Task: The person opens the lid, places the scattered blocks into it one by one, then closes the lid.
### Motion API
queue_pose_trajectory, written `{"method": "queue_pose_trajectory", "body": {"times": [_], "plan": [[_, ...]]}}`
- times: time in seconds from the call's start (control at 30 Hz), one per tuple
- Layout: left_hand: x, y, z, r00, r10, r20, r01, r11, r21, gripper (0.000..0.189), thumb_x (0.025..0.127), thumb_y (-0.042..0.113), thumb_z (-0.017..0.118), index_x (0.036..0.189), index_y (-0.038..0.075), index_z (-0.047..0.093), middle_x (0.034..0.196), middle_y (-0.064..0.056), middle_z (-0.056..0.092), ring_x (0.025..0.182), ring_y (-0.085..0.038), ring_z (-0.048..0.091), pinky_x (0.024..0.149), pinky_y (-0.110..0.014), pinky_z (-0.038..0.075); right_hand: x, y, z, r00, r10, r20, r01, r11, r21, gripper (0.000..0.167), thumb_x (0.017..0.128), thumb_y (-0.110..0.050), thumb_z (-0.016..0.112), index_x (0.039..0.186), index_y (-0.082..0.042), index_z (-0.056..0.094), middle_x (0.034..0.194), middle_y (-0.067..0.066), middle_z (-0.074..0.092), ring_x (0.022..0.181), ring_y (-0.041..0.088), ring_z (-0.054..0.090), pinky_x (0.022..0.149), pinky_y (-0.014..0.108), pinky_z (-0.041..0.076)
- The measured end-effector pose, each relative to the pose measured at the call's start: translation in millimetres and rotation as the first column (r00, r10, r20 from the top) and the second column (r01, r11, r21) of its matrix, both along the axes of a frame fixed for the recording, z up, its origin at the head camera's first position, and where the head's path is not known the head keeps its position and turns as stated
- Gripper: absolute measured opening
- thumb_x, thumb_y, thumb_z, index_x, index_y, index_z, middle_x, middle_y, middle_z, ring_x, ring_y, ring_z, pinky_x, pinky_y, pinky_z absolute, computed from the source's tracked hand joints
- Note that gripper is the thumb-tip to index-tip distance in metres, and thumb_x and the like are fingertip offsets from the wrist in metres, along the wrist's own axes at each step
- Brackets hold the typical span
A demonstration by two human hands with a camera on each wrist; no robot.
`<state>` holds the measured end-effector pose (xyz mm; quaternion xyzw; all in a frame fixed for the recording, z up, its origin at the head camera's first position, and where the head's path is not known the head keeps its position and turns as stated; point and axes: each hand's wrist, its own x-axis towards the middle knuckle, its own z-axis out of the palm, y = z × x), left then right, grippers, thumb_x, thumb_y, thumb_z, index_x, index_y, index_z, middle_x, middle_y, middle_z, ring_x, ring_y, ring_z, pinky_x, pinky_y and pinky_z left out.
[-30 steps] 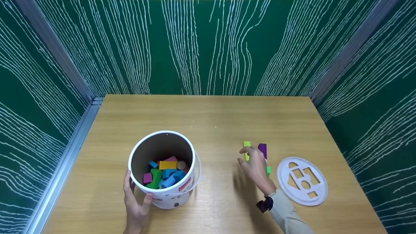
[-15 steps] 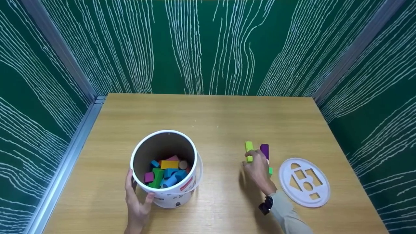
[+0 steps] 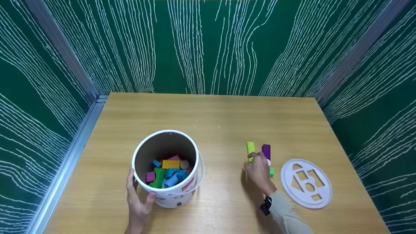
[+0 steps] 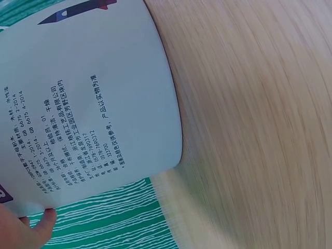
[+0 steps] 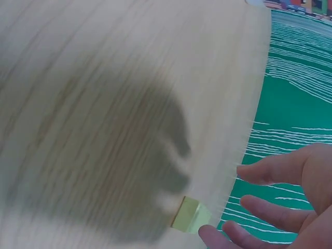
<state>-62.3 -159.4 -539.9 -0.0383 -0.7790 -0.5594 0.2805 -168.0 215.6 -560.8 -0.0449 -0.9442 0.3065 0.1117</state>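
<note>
A white bucket (image 3: 172, 198) holding coloured blocks stands left of centre. My left hand (image 3: 139, 208) grips its near left side, thumb on the front wall and fingers along the left. Printed text covers the bucket wall (image 4: 104, 114) in the left wrist view. On the right, my right hand (image 3: 260, 170) hovers by the near end of a lime block (image 3: 250, 147). In the right wrist view its fingers (image 5: 275, 168) are spread, one tip beside the lime block (image 5: 190, 215). A purple block (image 3: 266, 151), a pink piece (image 3: 268, 162) and a green block (image 3: 272, 172) lie beside this hand, partly hidden.
A white lid (image 3: 306, 203) with cut-out shapes lies flat to the right of my right hand. The wooden table (image 3: 208, 110) is bounded by green walls (image 3: 188, 48) with white lines. The bucket's handle (image 3: 202, 172) hangs on its right side.
My right hand has drawn slightly back toward me along the lime block, its fingers closer together. More of the pink piece and green block shows. The left hand still holds the bucket; the view shifts slightly.
</note>
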Motion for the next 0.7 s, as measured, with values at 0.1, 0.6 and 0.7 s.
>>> {"method": "queue_pose_trajectory", "body": {"times": [0.1,0.6,0.7], "plan": [[0.3,0.2,0.8,1.000,0.001,0.008,-0.001,1.000,-0.006,0.085,0.078,0.007,0.063,0.150,0.011,0.018,0.153,-0.013,0.024,0.137,-0.014,0.024,0.110,-0.045,0.027,-1.2,0.7,-2.7,1.000,-0.002,0.017,0.001,1.000,0.010,0.028,0.072,0.001,0.068,0.098,0.008,0.067,0.100,0.024,0.056,0.085,0.036,0.059,0.068,0.044,0.054],[-1.5,-0.9,-0.3,1.000,0.010,-0.028,-0.010,1.000,-0.025,0.085,0.077,0.009,0.064,0.150,0.009,0.020,0.152,-0.013,0.026,0.135,-0.016,0.028,0.106,-0.019,0.027,-8.6,3.9,-13.9,0.997,0.002,0.073,-0.005,0.999,0.050,0.027,0.073,0.003,0.064,0.099,0.010,0.066,0.095,0.026,0.052,0.082,0.036,0.056,0.065,0.046,0.053],[-1.0,-0.9,-0.6,1.000,0.015,-0.010,-0.015,1.000,-0.022,0.085,0.077,0.009,0.064,0.150,0.010,0.020,0.153,-0.011,0.026,0.136,-0.016,0.028,0.107,-0.020,0.027,-9.4,4.2,-16.5,0.997,0.010,0.078,-0.017,0.996,0.084,0.027,0.073,0.003,0.064,0.099,0.010,0.066,0.091,0.027,0.053,0.080,0.036,0.057,0.064,0.047,0.053]]}}
